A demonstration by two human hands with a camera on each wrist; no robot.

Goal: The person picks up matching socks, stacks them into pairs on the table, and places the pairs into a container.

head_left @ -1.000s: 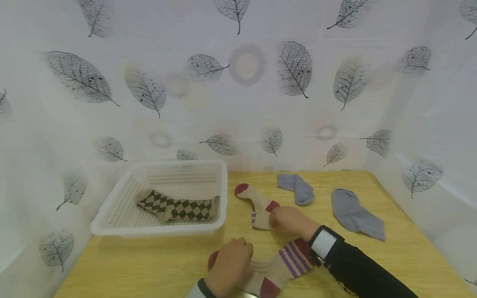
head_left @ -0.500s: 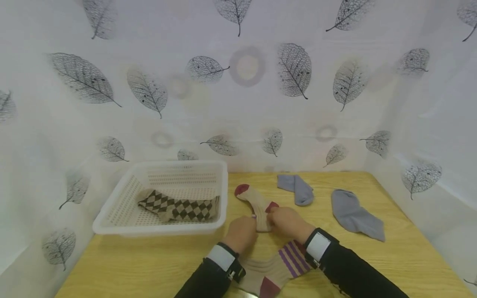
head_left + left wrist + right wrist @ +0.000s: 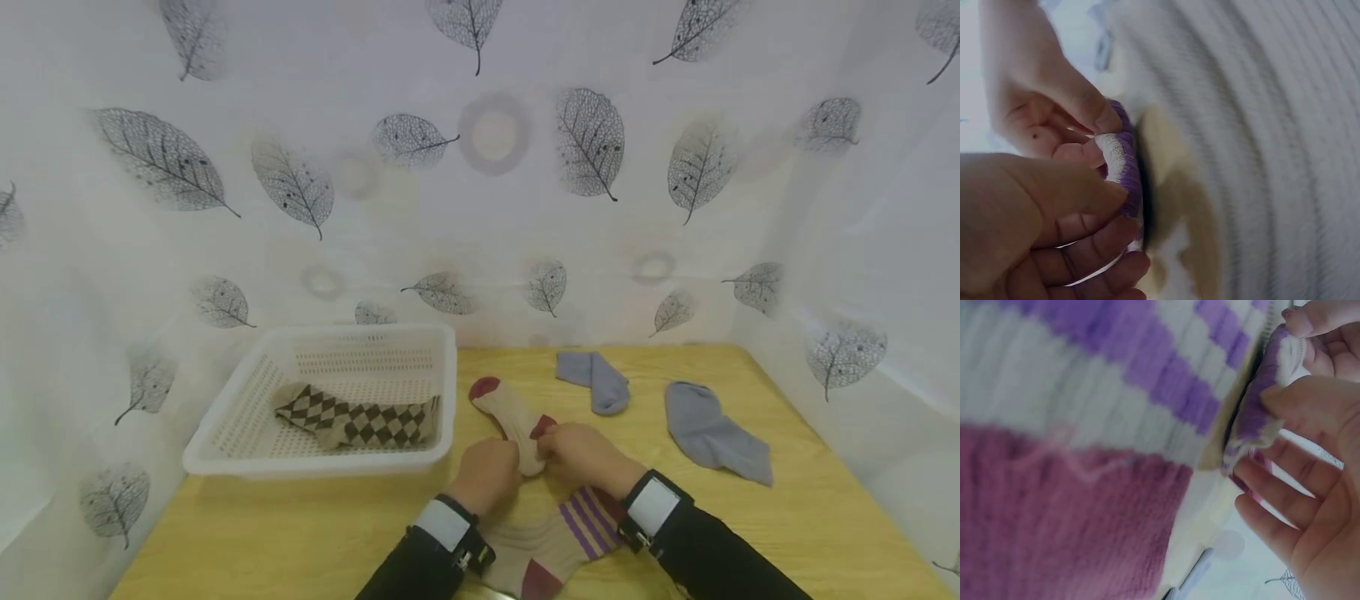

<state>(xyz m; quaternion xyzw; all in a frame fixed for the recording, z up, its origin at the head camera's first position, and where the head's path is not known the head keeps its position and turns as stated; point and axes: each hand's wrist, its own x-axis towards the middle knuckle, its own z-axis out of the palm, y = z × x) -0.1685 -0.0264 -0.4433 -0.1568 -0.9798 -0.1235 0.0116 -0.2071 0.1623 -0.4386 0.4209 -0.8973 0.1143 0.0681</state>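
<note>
A beige ribbed sock (image 3: 506,410) with maroon toe and heel lies on the table in the head view. My left hand (image 3: 486,477) and right hand (image 3: 587,457) pinch its open end between thumbs and fingers. Up close in the left wrist view, the purple-and-white striped cuff (image 3: 1124,165) is bunched between both hands' thumbs. The right wrist view also has the cuff (image 3: 1260,403) held by both hands. Nearer to me lies a matching beige sock (image 3: 525,546) with purple stripes, partly hidden under my wrists.
To the left stands a white perforated basket (image 3: 315,468) with a brown-and-beige diamond-patterned sock (image 3: 375,422) in it. Two grey socks lie at the right of the wooden table (image 3: 810,533): a folded-over one (image 3: 609,390) at the back and a flatter one (image 3: 712,437).
My left hand has left the nearer striped sock and moved forward to the farther sock's cuff. Both hands now grip that cuff, which has drawn slightly toward me.
</note>
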